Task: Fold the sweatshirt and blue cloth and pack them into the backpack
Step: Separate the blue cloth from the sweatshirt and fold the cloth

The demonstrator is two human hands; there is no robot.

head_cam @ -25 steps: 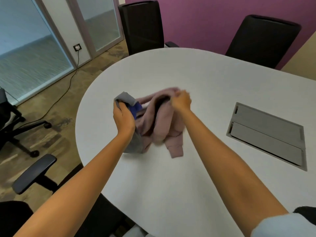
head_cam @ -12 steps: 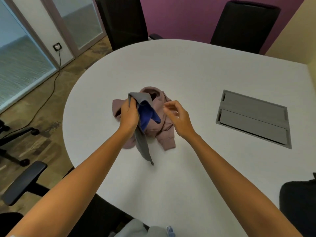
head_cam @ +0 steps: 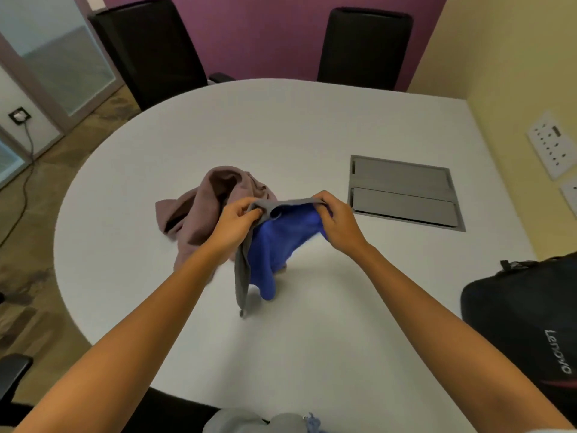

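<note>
While my left hand (head_cam: 239, 215) and right hand (head_cam: 335, 218) pinch the blue cloth (head_cam: 281, 242) above the desk (head_cam: 312, 126), I see the sweatshirt (head_cam: 203, 210) crumpled behind it, backpack (head_cam: 524, 310) at right.

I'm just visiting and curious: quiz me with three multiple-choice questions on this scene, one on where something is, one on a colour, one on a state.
1. Where does the backpack sit?
A. the table's right edge
B. on a chair
C. on the floor

2. What colour is the sweatshirt?
A. green
B. dusty pink
C. yellow

3. How is the blue cloth held?
A. lying flat, untouched
B. by one hand only
C. by both hands

Answers: 1 A, it stands at the right of the table. 2 B, its crumpled fabric looks pink. 3 C, the left hand and right hand each pinch its grey edge.
</note>
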